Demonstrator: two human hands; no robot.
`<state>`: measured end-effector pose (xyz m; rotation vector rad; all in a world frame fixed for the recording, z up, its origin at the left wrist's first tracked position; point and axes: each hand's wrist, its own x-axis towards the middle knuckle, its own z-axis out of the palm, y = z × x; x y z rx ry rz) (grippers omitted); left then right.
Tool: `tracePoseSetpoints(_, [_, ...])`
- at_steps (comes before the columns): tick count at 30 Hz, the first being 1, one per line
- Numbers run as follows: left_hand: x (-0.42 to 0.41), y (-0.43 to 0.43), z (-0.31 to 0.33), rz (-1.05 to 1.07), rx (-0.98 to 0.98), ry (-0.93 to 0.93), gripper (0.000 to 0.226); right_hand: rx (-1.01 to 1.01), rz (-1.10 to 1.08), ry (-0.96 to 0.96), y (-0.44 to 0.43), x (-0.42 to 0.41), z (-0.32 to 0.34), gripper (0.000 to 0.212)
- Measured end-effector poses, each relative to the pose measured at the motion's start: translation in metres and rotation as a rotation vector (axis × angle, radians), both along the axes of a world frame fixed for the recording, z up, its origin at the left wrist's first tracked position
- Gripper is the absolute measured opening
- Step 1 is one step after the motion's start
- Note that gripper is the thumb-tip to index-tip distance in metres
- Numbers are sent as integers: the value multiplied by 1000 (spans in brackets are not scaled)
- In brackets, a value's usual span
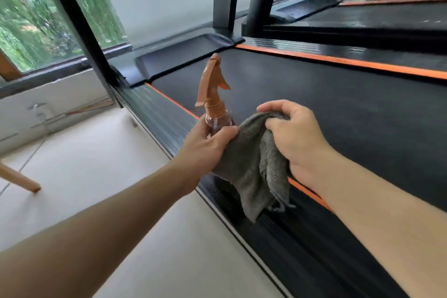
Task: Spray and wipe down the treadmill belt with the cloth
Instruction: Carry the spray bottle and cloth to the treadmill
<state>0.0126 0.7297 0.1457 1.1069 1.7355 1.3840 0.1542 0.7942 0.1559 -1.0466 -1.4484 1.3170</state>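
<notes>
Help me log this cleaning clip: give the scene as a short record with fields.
left hand: grips spray bottle, nozzle up; thumb touches cloth
right hand: grips bunched top of cloth
cloth: hangs over side rail, not on treadmill belt
treadmill belt: black, orange-edged; wetness cannot be told
stage: wiping not yet begun

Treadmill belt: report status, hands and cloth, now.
Left hand grips spray bottle, thumb against cloth. Right hand grips cloth, bunched, hanging over the side rail. Cloth off the belt; nothing lying on it.
</notes>
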Motion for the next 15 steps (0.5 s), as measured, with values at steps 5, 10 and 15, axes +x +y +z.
tracePoseSetpoints(5, [-26, 15, -9, -35, 30, 10, 28, -104, -82, -38, 30, -25, 19, 33])
tracePoseSetpoints(10, [-28, 20, -8, -77, 48, 54, 44, -121, 327, -524, 5, -34, 27, 36])
tracePoseSetpoints(15, [-28, 23, -8, -90, 72, 53, 35, -361, 538, -579, -15, -7, 24, 46])
